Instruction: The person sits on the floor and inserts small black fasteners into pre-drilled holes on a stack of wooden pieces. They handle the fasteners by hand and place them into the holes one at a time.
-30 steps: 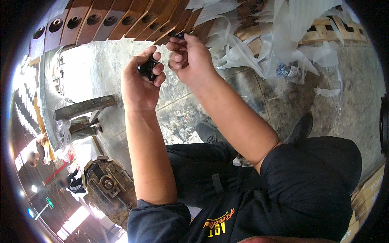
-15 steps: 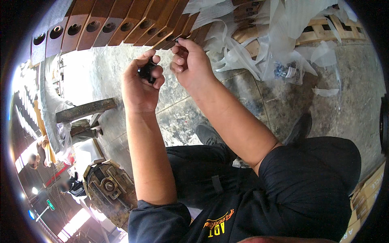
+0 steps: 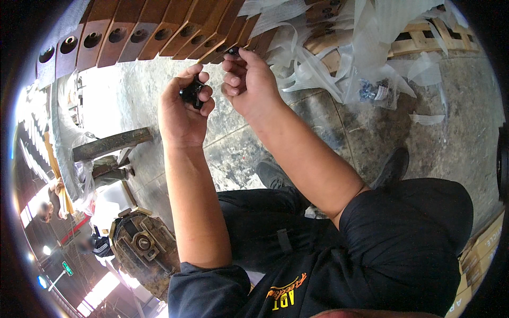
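Note:
Small black rounded pieces (image 3: 192,96), perhaps levelling feet, lie in my left hand (image 3: 180,117), whose fingers curl round them. Their exact kind is hard to make out. A like small black round piece (image 3: 233,51) is pinched between the thumb and fingers of my right hand (image 3: 254,82). That hand is up at the lower ends of a row of brown wooden pieces (image 3: 124,49), which have a round hole in each end face. Whether the black piece touches the wood or sits in a hole, I cannot tell.
White foam wrapping (image 3: 313,69) hangs over the wood on the right. A clear plastic bag (image 3: 379,95) with small blue-black parts lies on the concrete floor (image 3: 328,138). At lower left stands a worn, dirty machine (image 3: 143,244); a dark beam (image 3: 114,144) is above it.
My right hand has shifted very slightly, and the black piece at its fingertips shows more fully. My left hand has stayed almost still, holding its black pieces.

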